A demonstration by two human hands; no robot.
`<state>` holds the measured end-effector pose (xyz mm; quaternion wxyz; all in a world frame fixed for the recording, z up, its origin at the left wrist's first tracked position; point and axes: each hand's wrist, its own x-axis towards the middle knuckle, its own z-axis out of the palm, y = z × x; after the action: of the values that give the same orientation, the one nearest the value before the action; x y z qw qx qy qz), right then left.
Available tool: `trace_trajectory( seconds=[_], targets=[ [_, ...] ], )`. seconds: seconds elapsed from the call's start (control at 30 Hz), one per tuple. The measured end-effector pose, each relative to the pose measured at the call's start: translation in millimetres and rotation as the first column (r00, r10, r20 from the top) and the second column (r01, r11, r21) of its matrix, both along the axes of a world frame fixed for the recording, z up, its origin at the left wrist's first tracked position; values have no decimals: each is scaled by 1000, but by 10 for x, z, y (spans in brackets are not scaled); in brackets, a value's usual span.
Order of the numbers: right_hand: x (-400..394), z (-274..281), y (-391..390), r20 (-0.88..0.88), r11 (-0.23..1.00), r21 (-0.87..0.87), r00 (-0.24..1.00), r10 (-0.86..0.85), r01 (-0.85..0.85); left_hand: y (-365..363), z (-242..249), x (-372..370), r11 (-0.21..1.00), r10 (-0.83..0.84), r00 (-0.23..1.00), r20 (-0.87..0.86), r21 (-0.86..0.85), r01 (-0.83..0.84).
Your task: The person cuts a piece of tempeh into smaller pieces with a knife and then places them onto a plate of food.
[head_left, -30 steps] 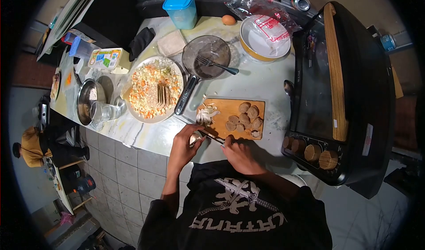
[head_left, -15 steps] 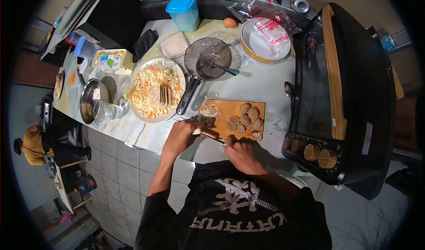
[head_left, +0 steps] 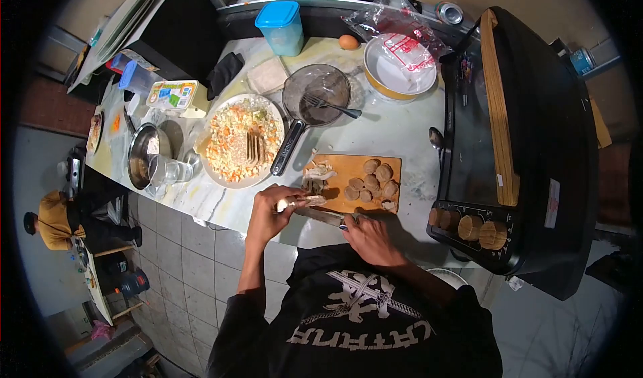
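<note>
My left hand (head_left: 268, 210) is closed around a pale mushroom-like piece (head_left: 292, 202) at the near left corner of the wooden cutting board (head_left: 335, 199). My right hand (head_left: 370, 236) grips the dark handle of a knife, whose blade (head_left: 321, 215) points left, just below the piece. Several round brown pieces (head_left: 384, 172) lie on the board's right half. Pale slices (head_left: 319, 172) are heaped at its left. Beyond the board to the left stands a plate of chopped white and orange food (head_left: 231, 120), with a brown ridged piece on it.
A frying pan (head_left: 316, 90) with a fork (head_left: 335, 106) lies behind the board. At the right is a large black oven (head_left: 536, 150); behind are a white bowl (head_left: 395, 70) and an egg (head_left: 348, 42). A metal bowl (head_left: 138, 160) stands left. Another person (head_left: 57, 220) is far left.
My left hand has lifted slightly and turned, with the pale piece now tilted differently. The knife has come away from the piece, and more of its blade shows. The view has shifted slightly.
</note>
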<state>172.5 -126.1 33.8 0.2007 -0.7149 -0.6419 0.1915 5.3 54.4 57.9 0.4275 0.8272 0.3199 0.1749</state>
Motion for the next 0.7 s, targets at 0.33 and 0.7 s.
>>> trace_trajectory(
  seconds=[0.33,0.7],
  targets=[
    [40,-74,7,-28,991,-132,999,-40,36,-40,187,-272,854,473,873,118,-304,-422],
    [51,-66,73,68,991,-130,997,-29,37,432,-34,-434,633,765,630,131,-333,-699]
  ],
)
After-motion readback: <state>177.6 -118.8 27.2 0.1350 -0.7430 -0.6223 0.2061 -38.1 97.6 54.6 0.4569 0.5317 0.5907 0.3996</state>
